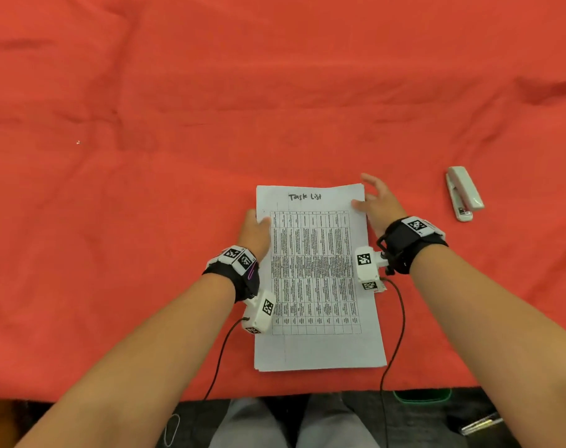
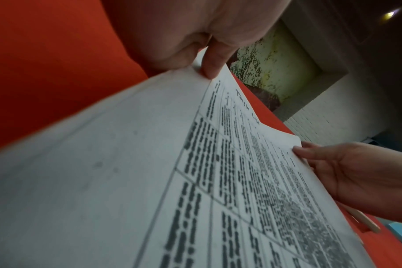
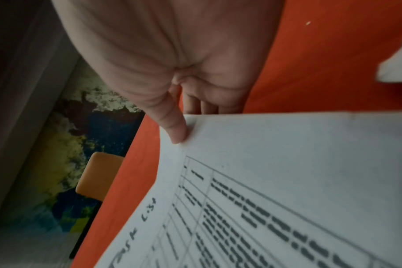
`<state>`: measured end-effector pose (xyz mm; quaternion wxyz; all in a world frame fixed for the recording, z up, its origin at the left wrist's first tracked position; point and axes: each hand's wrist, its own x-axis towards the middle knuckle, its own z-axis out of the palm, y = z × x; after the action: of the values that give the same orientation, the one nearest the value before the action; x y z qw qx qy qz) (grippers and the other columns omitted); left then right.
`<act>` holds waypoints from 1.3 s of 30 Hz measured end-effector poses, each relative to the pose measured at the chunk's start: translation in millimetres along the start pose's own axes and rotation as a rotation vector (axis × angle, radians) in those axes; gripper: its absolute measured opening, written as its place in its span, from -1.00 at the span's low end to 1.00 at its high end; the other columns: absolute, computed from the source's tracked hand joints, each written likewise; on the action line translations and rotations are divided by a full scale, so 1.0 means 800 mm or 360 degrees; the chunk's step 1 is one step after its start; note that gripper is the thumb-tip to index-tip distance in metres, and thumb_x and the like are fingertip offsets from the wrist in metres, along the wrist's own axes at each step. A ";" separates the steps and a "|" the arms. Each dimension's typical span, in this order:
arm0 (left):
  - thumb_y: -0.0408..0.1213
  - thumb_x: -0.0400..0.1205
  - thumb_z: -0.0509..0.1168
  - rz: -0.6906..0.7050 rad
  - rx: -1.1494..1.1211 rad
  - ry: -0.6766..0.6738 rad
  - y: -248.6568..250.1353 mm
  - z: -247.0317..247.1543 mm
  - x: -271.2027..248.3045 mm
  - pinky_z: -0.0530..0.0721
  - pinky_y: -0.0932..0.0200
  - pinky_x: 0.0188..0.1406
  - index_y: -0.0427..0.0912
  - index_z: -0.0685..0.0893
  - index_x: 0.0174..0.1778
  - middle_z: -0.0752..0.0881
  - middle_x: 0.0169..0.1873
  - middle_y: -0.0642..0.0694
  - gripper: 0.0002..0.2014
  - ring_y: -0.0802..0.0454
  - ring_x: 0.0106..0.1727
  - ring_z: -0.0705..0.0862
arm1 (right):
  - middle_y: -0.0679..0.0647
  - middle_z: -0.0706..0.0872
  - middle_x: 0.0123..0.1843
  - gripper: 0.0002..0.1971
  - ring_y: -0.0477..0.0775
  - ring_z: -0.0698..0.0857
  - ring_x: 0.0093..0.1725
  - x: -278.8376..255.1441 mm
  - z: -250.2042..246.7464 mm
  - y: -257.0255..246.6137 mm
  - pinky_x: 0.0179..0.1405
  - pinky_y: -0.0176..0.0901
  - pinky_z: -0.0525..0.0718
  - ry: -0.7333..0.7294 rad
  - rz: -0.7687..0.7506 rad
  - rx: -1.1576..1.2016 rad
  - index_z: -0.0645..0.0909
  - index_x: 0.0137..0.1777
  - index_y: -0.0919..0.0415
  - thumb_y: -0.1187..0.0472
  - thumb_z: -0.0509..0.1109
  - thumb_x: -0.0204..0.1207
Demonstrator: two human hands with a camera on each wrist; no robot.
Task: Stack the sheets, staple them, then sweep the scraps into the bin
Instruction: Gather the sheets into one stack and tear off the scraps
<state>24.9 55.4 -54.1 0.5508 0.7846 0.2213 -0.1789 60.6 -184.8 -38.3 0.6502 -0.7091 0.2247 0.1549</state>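
A stack of white sheets (image 1: 317, 276) lies on the red cloth near the front edge, its top page a printed table headed "Task List". My left hand (image 1: 256, 231) pinches the stack's left edge, thumb (image 2: 212, 63) on top and fingers curled beside it. At the upper right corner, my right hand (image 1: 377, 202) rests its thumb (image 3: 174, 130) on the top sheet (image 3: 287, 181), with the fingers spread straight past the corner. That corner curls up slightly (image 2: 285, 136). A white stapler (image 1: 464, 194) lies apart on the cloth, to the right of my right hand. One tiny pale scrap (image 1: 78, 142) lies far left.
Wrinkled red cloth (image 1: 275, 92) covers the whole table. A green-rimmed object (image 1: 422, 396) shows just below the table's front edge at the right, near thin shiny sticks (image 1: 478, 423) on the floor. An orange chair (image 3: 99, 174) stands beyond the far side.
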 end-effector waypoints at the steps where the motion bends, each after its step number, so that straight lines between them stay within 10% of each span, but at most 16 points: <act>1: -0.31 0.73 0.06 -0.0008 -0.0012 0.0006 0.000 -0.001 0.003 0.50 0.09 -0.04 -0.25 0.47 0.25 0.60 -0.04 -0.09 -0.78 -0.07 -0.01 0.55 | 0.25 0.72 0.12 -0.40 0.20 0.71 -0.05 0.003 0.001 -0.001 0.07 0.13 0.68 -0.0016 -0.0029 -0.0087 0.43 0.42 0.04 0.60 0.27 0.48; 6: -0.41 0.70 0.10 0.0126 -0.0182 0.0005 0.011 -0.011 0.021 0.65 -0.05 0.03 0.04 0.32 0.33 0.70 -0.07 -0.07 -0.66 -0.10 -0.05 0.67 | 0.27 0.72 0.23 -0.48 0.16 0.71 -0.12 0.010 0.004 0.001 -0.12 0.00 0.69 -0.0035 -0.0115 -0.0324 0.58 0.16 -0.11 0.57 0.29 0.45; 9: -0.38 0.62 0.14 0.0235 -0.0057 -0.0076 0.003 -0.015 0.039 0.61 -0.26 0.30 0.49 0.33 0.28 0.67 0.26 -0.15 -0.43 -0.18 0.24 0.67 | 0.23 0.67 0.33 -0.46 0.21 0.74 0.08 0.015 0.005 0.005 0.10 0.15 0.74 -0.0025 -0.0145 -0.0366 0.63 -0.01 -0.28 0.52 0.32 0.42; 14: -0.48 0.66 0.09 0.0309 0.0074 -0.0129 0.008 -0.020 0.043 0.68 -0.23 0.22 0.21 0.49 0.25 0.63 0.28 -0.11 -0.55 -0.14 0.23 0.68 | 0.12 0.72 0.08 -0.58 0.15 0.70 -0.02 0.012 0.011 0.000 0.13 0.20 0.72 -0.0027 -0.0116 -0.0329 0.61 0.09 0.00 0.56 0.27 0.48; 26: -0.49 0.69 0.06 0.0318 0.0042 -0.0101 0.008 -0.017 0.043 0.69 -0.11 0.19 0.04 0.44 0.38 0.60 0.24 -0.08 -0.58 -0.12 0.21 0.66 | -0.01 0.70 -0.11 -0.55 0.15 0.67 -0.09 0.023 0.010 0.006 0.11 0.27 0.69 -0.0047 -0.0099 -0.0446 0.64 0.00 -0.12 0.54 0.26 0.51; 33: -0.45 0.69 0.04 0.0280 0.0077 -0.0105 0.004 -0.013 0.046 0.67 -0.20 0.23 0.17 0.40 0.29 0.60 0.28 -0.12 -0.60 -0.15 0.20 0.66 | 0.01 0.69 -0.07 -0.50 0.17 0.70 -0.08 0.031 0.010 0.013 0.11 0.36 0.70 -0.0056 -0.0061 -0.0455 0.61 -0.07 -0.22 0.53 0.23 0.47; 39: -0.48 0.70 0.01 0.0253 0.0065 -0.0086 0.004 -0.008 0.047 0.65 -0.18 0.24 0.09 0.32 0.42 0.57 0.28 -0.16 -0.55 -0.12 0.15 0.64 | 0.17 0.67 0.25 -0.52 0.20 0.69 0.07 0.034 0.015 0.011 0.19 0.20 0.69 -0.0014 0.0006 -0.0418 0.47 0.38 0.13 0.53 0.20 0.52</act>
<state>58.3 65.9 -68.7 0.5530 0.8056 0.1395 -0.1602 79.9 -176.3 -60.9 0.5523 -0.7870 0.2010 0.1875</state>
